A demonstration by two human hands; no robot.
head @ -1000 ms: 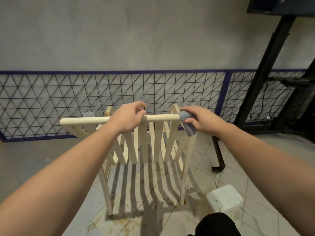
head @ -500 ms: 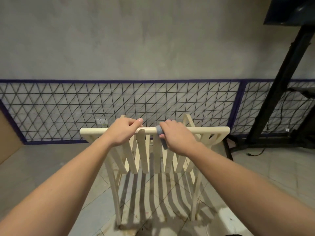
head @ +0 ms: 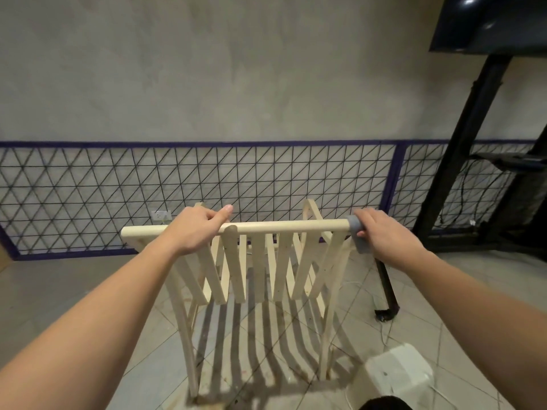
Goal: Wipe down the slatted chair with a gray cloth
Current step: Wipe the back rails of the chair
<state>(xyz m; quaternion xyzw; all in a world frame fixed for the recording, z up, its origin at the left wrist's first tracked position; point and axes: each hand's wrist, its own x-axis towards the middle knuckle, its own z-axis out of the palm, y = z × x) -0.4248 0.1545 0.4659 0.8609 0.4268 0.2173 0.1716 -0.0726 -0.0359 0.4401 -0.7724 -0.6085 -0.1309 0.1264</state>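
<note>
1. While the left hand [head: 194, 229] wraps the top rail [head: 281, 226] of the slatted chair [head: 257, 261] left of its middle, thumb over the top and fingers closed round it, the right hand [head: 384, 235] sits at the rail's right end.
2. That right hand is closed on the gray cloth [head: 356, 235], which is bunched round the very tip of the rail, with a fold hanging just below the fist.
3. The chair stands on the tiled floor [head: 74, 291] directly ahead of the person, its splayed slats fanning down from the rail, in front of a wire mesh panel [head: 118, 187] along the wall.
4. Pale bare wood and thin members suggest a light frame — stiff, but likely to tip or skid on smooth tile if the wiping stroke pushes sideways.
5. The round rail looks like the soundest place to brace; the slim slats probably flex, so each would want a pinch of cloth from both faces rather than a hard press on one.
6. The cloth is soft and conforms easily — good for wrapping rail and slat edges, though it may snag on rough end grain.
7. A black stand [head: 473, 143] and a white object [head: 393, 377] sit near on the right.
</note>
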